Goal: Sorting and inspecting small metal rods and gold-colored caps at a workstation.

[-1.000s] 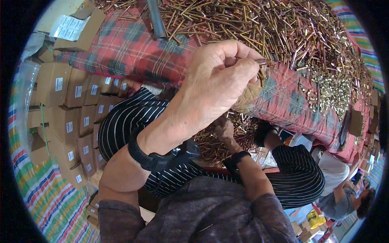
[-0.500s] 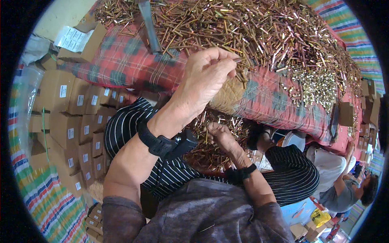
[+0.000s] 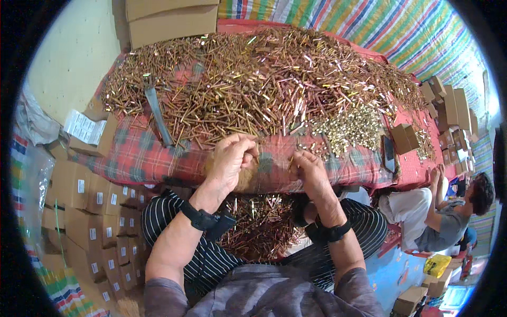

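My left hand [image 3: 231, 162] is closed in a pinch above the near edge of the padded table, beside a worn tan patch [image 3: 247, 178]. Whatever its fingertips hold, if anything, is hidden. To its right, my right hand [image 3: 310, 168] is also pinched, with a small brass-coloured piece just visible at the fingertips, too small to name. Beyond both hands spreads a big heap of thin copper-coloured rods [image 3: 253, 90]. Small shiny pale-gold pieces [image 3: 351, 129] lie in a pile past my right hand. More such rods [image 3: 259, 222] fill the space between my knees.
A grey flat strip [image 3: 157, 117] slants among the rods. Red plaid cloth [image 3: 142, 150] covers the table front. Stacked labelled cartons [image 3: 79, 185] stand at left, an open box [image 3: 95, 134] above them. A small box [image 3: 404, 138] sits at right; another person [image 3: 443, 227] sits beyond.
My right hand has risen from the rods between my knees to the table edge. My left hand has drawn back toward me. The view has tilted up, showing more of the far table.
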`<state>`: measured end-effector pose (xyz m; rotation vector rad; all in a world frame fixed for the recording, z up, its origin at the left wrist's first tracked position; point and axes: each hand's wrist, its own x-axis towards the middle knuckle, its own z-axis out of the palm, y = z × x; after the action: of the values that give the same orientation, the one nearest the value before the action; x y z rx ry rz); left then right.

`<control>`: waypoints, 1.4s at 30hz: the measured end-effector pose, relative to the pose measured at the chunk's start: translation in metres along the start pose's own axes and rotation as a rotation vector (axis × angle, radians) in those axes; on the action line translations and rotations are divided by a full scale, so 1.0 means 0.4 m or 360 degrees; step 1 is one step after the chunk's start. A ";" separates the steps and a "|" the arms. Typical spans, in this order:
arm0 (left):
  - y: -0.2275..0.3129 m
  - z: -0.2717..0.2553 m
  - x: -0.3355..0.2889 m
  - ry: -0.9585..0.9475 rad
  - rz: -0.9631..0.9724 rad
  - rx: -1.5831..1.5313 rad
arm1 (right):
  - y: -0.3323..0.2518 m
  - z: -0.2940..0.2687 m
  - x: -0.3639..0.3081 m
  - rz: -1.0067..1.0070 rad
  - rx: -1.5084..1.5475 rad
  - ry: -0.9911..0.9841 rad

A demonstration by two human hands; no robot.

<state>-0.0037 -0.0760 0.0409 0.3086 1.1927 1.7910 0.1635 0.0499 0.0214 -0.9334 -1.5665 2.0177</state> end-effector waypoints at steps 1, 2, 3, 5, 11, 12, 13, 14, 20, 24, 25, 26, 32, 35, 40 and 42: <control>-0.004 0.008 0.004 -0.0012 -0.0021 -0.0006 | -0.003 -0.021 0.013 0.0057 0.0046 0.0099; -0.006 0.010 0.010 -0.0064 -0.0016 0.0008 | -0.011 -0.035 0.025 0.0075 0.0042 0.0154; -0.010 0.014 0.015 -0.0078 -0.0005 0.0013 | -0.017 -0.046 0.037 0.0095 0.0040 0.0208; -0.018 0.021 0.025 -0.0079 -0.0018 0.0029 | -0.020 -0.058 0.065 0.0081 0.0014 0.0203; -0.044 0.047 0.044 -0.0142 -0.0089 0.0024 | -0.039 -0.065 0.086 -0.0039 -0.0358 0.0170; -0.046 0.048 0.047 -0.0175 -0.0137 0.0005 | -0.052 -0.060 0.085 -0.0049 -0.0428 0.0196; -0.050 0.050 0.051 -0.0207 -0.0186 -0.0014 | -0.066 -0.053 0.082 -0.0059 -0.0497 0.0223; -0.057 0.052 0.057 -0.0233 -0.0216 -0.0052 | -0.077 -0.048 0.082 -0.0061 -0.0493 0.0217; -0.058 0.080 0.069 -0.0216 -0.0251 -0.0077 | -0.110 -0.001 0.071 -0.0412 -0.0473 -0.0238; -0.070 0.093 0.082 -0.0200 -0.0220 -0.0073 | -0.091 -0.008 0.083 -0.0540 -0.0611 -0.0268; -0.072 0.095 0.085 -0.0200 -0.0228 -0.0067 | -0.089 -0.011 0.085 -0.0536 -0.0604 -0.0262; -0.075 0.100 0.089 -0.0191 -0.0217 -0.0054 | -0.087 -0.017 0.087 -0.0525 -0.0614 -0.0253; -0.061 0.122 0.096 -0.0169 -0.0228 -0.0004 | -0.123 -0.065 0.105 -0.0487 -0.0855 -0.0065; -0.062 0.113 0.101 -0.0137 -0.0192 -0.0048 | -0.163 -0.108 0.118 -0.0529 -0.1224 0.0320; -0.079 0.100 0.108 -0.0033 -0.0249 0.0030 | -0.024 -0.165 0.175 -0.0889 -0.1820 0.0095; -0.084 0.106 0.112 -0.0012 -0.0253 0.0004 | 0.033 -0.174 0.196 -0.1065 -0.2045 0.0053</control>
<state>0.0180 -0.0116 0.0221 0.2156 1.1809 1.6495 0.1609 0.1466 -0.0208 -0.5989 -2.6628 0.4016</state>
